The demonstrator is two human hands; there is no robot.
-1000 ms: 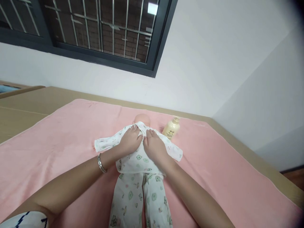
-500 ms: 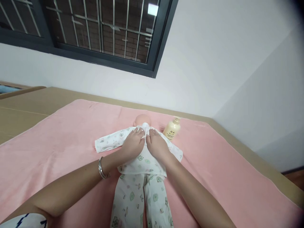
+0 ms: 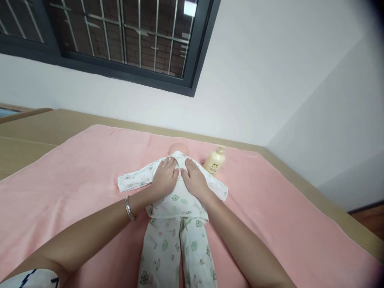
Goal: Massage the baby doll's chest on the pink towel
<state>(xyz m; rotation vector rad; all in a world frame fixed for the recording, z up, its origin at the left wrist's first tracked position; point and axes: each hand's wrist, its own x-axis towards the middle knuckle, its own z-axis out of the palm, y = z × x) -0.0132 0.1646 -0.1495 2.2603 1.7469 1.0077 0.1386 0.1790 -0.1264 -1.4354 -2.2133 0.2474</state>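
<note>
A doll lies on a pink blanket (image 3: 90, 160), dressed in a white printed top (image 3: 178, 204) and matching trousers (image 3: 165, 248). Only the crown of the doll's head (image 3: 178, 149) shows beyond the collar. My left hand (image 3: 164, 178) rests flat on the left side of the top's chest, fingers stretched toward the collar. Beside it, my right hand (image 3: 195, 179) lies flat on the right side of the chest. The two thumbs point toward each other near the middle. Both sleeves are spread outward. A silver bangle (image 3: 129, 208) circles my left wrist.
A pale yellow pump bottle (image 3: 215, 160) stands on the blanket near the doll's right-hand sleeve. Behind the tan surface (image 3: 72, 120) under the blanket rises a white wall (image 3: 240, 80). A dark-framed window (image 3: 120, 68) with metal bars is at upper left.
The top's collar now lies higher, covering the white part seen at the neck before. My hands remain on the chest with slightly shifted fingers. The view has moved a little.
</note>
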